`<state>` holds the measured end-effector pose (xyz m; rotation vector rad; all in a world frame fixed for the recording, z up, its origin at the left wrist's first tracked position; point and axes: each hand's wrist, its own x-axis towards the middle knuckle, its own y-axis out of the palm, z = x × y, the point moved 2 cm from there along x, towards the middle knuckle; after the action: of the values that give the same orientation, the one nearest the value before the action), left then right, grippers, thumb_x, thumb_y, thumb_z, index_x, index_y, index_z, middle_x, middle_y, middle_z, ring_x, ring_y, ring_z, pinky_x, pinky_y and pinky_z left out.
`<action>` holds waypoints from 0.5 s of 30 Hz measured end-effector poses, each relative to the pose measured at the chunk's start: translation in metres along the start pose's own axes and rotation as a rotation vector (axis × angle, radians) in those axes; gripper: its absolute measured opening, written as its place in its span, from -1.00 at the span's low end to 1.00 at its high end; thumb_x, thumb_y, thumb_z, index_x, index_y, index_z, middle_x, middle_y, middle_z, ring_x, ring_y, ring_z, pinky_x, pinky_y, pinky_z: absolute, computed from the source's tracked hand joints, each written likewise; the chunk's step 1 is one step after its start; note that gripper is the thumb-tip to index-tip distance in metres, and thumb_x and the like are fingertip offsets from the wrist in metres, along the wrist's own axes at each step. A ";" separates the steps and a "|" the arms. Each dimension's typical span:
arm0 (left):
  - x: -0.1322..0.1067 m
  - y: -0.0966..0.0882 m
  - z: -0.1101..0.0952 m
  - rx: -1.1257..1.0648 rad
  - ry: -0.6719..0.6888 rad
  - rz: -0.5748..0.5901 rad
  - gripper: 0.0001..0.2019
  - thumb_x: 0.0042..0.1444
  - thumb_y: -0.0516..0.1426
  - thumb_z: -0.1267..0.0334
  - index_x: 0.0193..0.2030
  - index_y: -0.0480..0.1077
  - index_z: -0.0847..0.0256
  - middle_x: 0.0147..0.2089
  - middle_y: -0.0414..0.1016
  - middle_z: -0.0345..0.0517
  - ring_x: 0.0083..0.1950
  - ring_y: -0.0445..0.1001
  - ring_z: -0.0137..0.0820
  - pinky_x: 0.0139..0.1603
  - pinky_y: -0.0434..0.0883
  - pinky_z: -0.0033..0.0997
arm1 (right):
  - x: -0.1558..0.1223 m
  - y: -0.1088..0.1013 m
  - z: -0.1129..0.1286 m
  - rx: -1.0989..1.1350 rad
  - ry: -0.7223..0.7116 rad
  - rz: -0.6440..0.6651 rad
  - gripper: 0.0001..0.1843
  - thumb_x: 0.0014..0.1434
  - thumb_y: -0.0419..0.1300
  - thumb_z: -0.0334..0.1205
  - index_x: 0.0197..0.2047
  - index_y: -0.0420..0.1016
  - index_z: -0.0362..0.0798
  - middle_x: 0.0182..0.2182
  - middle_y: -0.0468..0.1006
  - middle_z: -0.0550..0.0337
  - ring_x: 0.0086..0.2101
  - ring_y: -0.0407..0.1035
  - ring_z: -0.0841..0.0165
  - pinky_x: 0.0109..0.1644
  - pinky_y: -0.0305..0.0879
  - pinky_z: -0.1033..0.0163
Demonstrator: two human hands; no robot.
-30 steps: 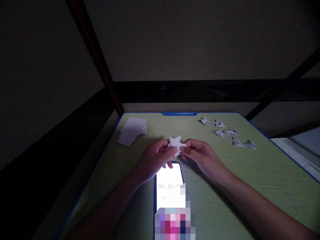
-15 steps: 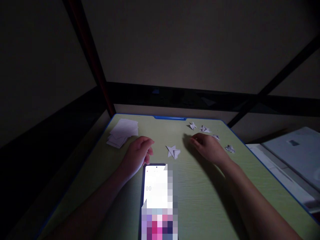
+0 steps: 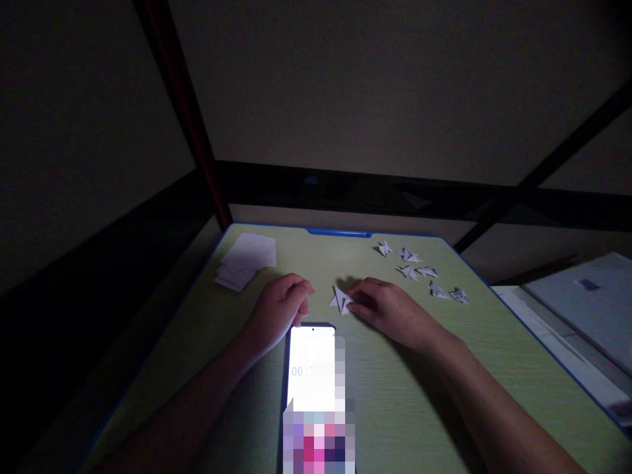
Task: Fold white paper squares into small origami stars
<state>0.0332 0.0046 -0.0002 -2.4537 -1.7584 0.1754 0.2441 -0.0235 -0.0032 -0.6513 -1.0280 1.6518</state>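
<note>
A phone (image 3: 312,355) lies on the green table (image 3: 395,395), closest to the person, with its screen lit up bright white. Blurry squares hide its near end and part of its right side. The left hand (image 3: 281,299) is just past the phone's top left corner. Its fingers are curled in loosely, and I cannot tell if the thumb touches them. The right hand (image 3: 395,313) is past the phone and to its right. Its thumb and first finger pinch the right side of a small white paper star (image 3: 340,301), which sits on the table just beyond the phone's top right corner. Farther out, to the right of the phone, are six little folded papers (image 3: 407,272), spread in a loose bunch. About as far out, to the phone's left, is a messy pile of white paper sheets (image 3: 249,251). Farthest beyond the phone, a blue strip (image 3: 339,232) runs along the table's back edge.
</note>
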 end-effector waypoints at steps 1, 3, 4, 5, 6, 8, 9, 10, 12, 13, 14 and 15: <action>0.000 0.000 0.000 0.004 0.001 0.002 -0.80 0.03 0.00 0.19 -0.43 0.32 0.29 -0.65 0.26 -0.30 -0.70 0.20 -0.61 -0.71 0.09 -0.61 | 0.000 -0.001 -0.001 -0.015 0.019 -0.010 -0.79 0.21 0.09 -0.19 -0.13 0.45 -0.05 -0.25 0.50 0.08 -0.31 0.38 0.29 -0.20 0.34 0.09; 0.000 -0.001 -0.001 0.015 0.002 0.002 -0.79 0.04 0.00 0.19 -0.43 0.32 0.30 -0.65 0.27 -0.31 -0.70 0.20 -0.61 -0.70 0.09 -0.61 | 0.000 -0.003 -0.001 -0.015 0.016 -0.039 -0.78 0.23 0.05 -0.21 -0.13 0.45 -0.06 -0.24 0.51 0.08 -0.29 0.38 0.29 -0.19 0.34 0.10; -0.001 -0.001 -0.002 0.022 0.002 0.003 -0.79 0.04 0.00 0.19 -0.42 0.32 0.30 -0.65 0.27 -0.31 -0.69 0.21 -0.61 -0.70 0.10 -0.62 | 0.000 -0.004 -0.001 -0.007 -0.005 -0.049 -0.77 0.23 0.03 -0.26 -0.10 0.45 -0.06 -0.22 0.51 0.07 -0.27 0.39 0.30 -0.16 0.34 0.11; -0.001 -0.002 -0.003 0.029 0.004 0.001 -0.79 0.04 0.00 0.19 -0.42 0.32 0.30 -0.65 0.27 -0.31 -0.69 0.21 -0.61 -0.70 0.10 -0.62 | 0.000 -0.004 0.000 0.004 -0.036 -0.054 -0.73 0.22 0.02 -0.30 -0.05 0.45 -0.05 -0.18 0.50 0.08 -0.24 0.39 0.32 -0.12 0.34 0.12; -0.001 -0.002 -0.003 0.034 0.004 0.000 -0.79 0.04 0.00 0.19 -0.43 0.32 0.30 -0.65 0.27 -0.31 -0.69 0.21 -0.61 -0.69 0.10 -0.62 | 0.000 -0.003 0.001 0.012 -0.067 -0.047 -0.69 0.21 0.02 -0.34 -0.01 0.44 -0.05 -0.15 0.48 0.08 -0.21 0.39 0.32 -0.07 0.34 0.13; -0.001 -0.002 -0.003 0.040 0.003 0.001 -0.79 0.05 0.00 0.19 -0.43 0.32 0.31 -0.65 0.27 -0.32 -0.69 0.20 -0.61 -0.69 0.10 -0.62 | 0.001 0.000 0.003 0.002 -0.104 -0.023 -0.66 0.20 0.04 -0.35 0.03 0.45 -0.03 -0.13 0.47 0.07 -0.17 0.39 0.32 -0.02 0.33 0.13; -0.001 -0.001 -0.003 0.043 0.002 0.004 -0.79 0.05 0.00 0.19 -0.43 0.32 0.31 -0.66 0.26 -0.32 -0.69 0.20 -0.61 -0.69 0.10 -0.62 | 0.001 0.002 0.004 -0.015 -0.105 -0.015 -0.67 0.20 0.05 -0.33 0.02 0.46 -0.03 -0.13 0.47 0.07 -0.18 0.40 0.31 -0.02 0.33 0.12; -0.001 -0.001 -0.003 0.045 0.001 0.005 -0.79 0.05 0.00 0.19 -0.43 0.32 0.30 -0.66 0.26 -0.32 -0.69 0.20 -0.60 -0.68 0.10 -0.62 | 0.002 0.005 0.004 -0.035 -0.095 -0.014 -0.69 0.20 0.06 -0.30 -0.01 0.48 -0.03 -0.15 0.47 0.07 -0.19 0.40 0.30 -0.02 0.34 0.11; -0.001 0.000 -0.002 0.049 0.000 0.007 -0.79 0.05 0.00 0.20 -0.44 0.32 0.30 -0.67 0.25 -0.33 -0.69 0.19 -0.61 -0.68 0.11 -0.62 | 0.004 0.007 0.004 -0.072 -0.062 -0.026 -0.74 0.21 0.07 -0.24 -0.09 0.51 -0.04 -0.20 0.48 0.07 -0.22 0.41 0.29 -0.08 0.35 0.11; -0.001 0.000 -0.003 0.049 -0.002 0.008 -0.80 0.04 0.00 0.20 -0.44 0.32 0.30 -0.67 0.24 -0.33 -0.69 0.18 -0.61 -0.68 0.11 -0.62 | 0.004 0.007 0.004 -0.089 -0.047 -0.036 -0.75 0.22 0.07 -0.21 -0.12 0.52 -0.04 -0.23 0.49 0.07 -0.24 0.41 0.29 -0.10 0.35 0.11; -0.001 0.000 -0.003 0.049 -0.005 0.007 -0.80 0.04 0.01 0.21 -0.44 0.33 0.30 -0.68 0.24 -0.34 -0.70 0.18 -0.61 -0.68 0.10 -0.61 | 0.004 0.005 0.004 -0.107 -0.036 -0.046 -0.75 0.22 0.07 -0.19 -0.13 0.53 -0.04 -0.24 0.49 0.06 -0.26 0.41 0.28 -0.13 0.35 0.10; -0.002 0.000 -0.003 0.051 -0.006 0.007 -0.80 0.04 0.01 0.21 -0.44 0.33 0.30 -0.68 0.24 -0.34 -0.70 0.17 -0.60 -0.68 0.10 -0.61 | 0.004 0.003 0.003 -0.128 -0.028 -0.064 -0.74 0.23 0.07 -0.17 -0.13 0.53 -0.04 -0.24 0.49 0.06 -0.27 0.40 0.28 -0.14 0.35 0.10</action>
<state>0.0331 0.0031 0.0028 -2.4273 -1.7258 0.2260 0.2387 -0.0207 -0.0043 -0.6737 -1.1700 1.5533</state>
